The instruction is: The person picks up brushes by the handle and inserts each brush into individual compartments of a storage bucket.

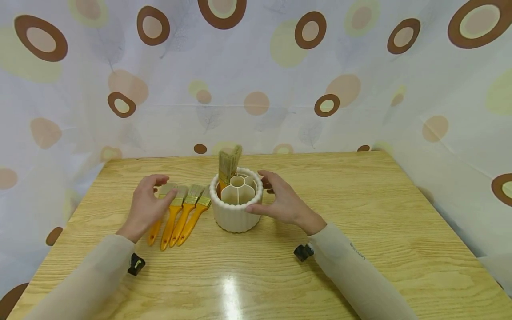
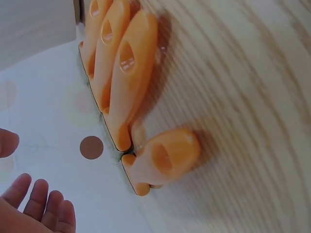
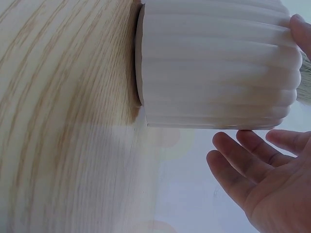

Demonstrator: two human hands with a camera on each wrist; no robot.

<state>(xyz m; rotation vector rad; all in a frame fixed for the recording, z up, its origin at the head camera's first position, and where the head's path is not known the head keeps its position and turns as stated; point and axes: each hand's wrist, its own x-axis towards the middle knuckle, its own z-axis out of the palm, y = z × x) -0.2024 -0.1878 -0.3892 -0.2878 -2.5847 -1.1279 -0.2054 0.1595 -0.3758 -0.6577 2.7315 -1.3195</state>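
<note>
A round cream brush holder [image 1: 236, 218] with ribbed sides, a beaded rim and inner compartments stands on the table. Two bristle-up paintbrushes [image 1: 226, 166] stand in its left side. My right hand [image 1: 282, 202] holds the holder from the right, thumb at the near rim and fingers along the far side; in the right wrist view the fingertips meet its ribbed wall [image 3: 218, 68]. Left of the holder lie several flat paintbrushes [image 1: 186, 218] with orange handles, bristles pointing away. Over the leftmost ones hovers my left hand [image 1: 148, 204], thumb and fingers apart, holding nothing.
The wood-grain table [image 1: 360, 200] extends to the right of the holder. Behind it and along both sides hangs a white cloth [image 1: 256, 66] patterned with brown, peach and green circles. Orange handle ends [image 2: 136, 58] face the left wrist camera.
</note>
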